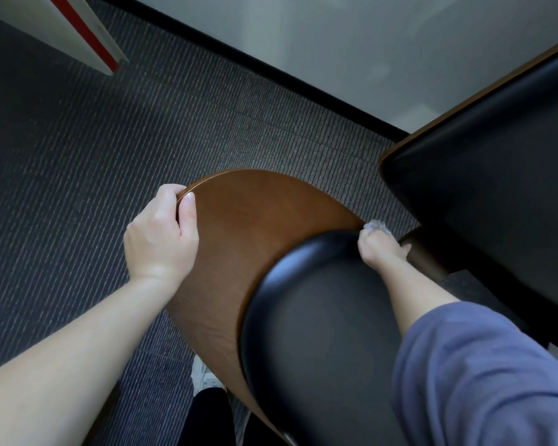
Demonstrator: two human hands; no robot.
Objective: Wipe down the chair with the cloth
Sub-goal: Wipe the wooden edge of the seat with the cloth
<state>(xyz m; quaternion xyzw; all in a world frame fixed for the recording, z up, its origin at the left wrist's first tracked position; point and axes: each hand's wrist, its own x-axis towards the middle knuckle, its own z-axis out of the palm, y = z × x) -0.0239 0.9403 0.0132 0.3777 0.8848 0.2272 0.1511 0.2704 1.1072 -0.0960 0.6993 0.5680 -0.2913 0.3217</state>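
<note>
Chair (255, 226) fills centre frame; left hand (163, 233) clamps its wooden back edge, right hand (380, 249) bunches the cloth (377, 226) at centre-right. Best to brace firmly and wipe along the rim.

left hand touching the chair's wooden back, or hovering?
Touching. The head view shows the left hand gripping the top edge of the chair's wooden back, thumb on the near face, fingers curled over the rim, no gap visible.
</note>
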